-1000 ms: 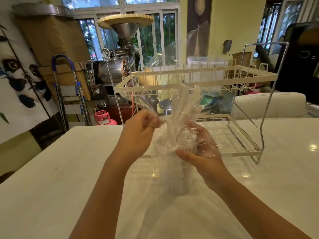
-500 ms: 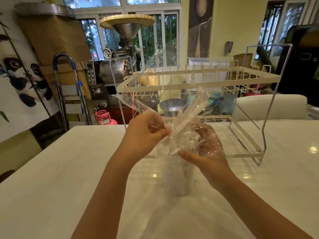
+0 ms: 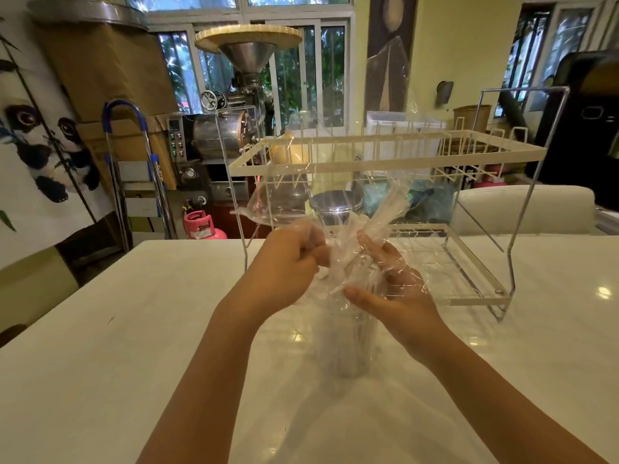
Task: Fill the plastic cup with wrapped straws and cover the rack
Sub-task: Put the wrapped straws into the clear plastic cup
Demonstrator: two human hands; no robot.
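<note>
Where both hands meet: plastic cup, clear, upright on the white counter.
Wrapped straws lean up and right from its mouth inside a clear plastic bag. Left hand: grip clenched on bag film. Right hand: grip grasping the bag-covered straws at the cup's top. Two-tier wire rack stands just behind.

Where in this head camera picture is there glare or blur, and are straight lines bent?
Head view: lamp glare spots on the white table; the clear plastic cup is faint and hard to outline; the rack bars bow from wide-angle distortion; windows are bright behind.
</note>
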